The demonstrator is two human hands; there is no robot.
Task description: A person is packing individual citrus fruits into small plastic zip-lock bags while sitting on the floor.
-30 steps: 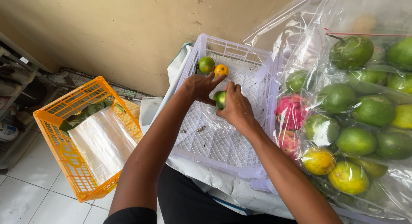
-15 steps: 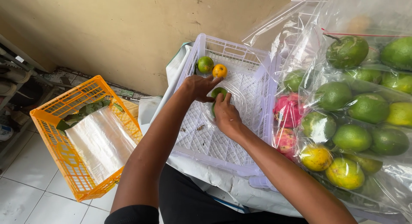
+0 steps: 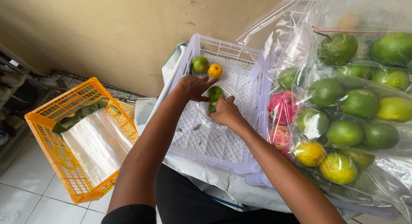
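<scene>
Both hands inside white crate (image 3: 257, 78): left hand (image 3: 193, 86) grips clear bag (image 3: 201, 110), right hand (image 3: 224, 112) clasps green citrus (image 3: 213, 106). Best hold bag mouth wide, seat fruit low.

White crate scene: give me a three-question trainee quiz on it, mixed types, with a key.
1. True or false: the white crate holds a loose green citrus fruit and an orange one at its far end.
2. What colour is the crate on the floor? A) blue B) orange C) black
3. Fill in: the left hand and right hand meet over two small ____ fruits inside a clear bag.

Key
1. True.
2. B.
3. Green; the lower one is partly hidden by the right hand.
</scene>
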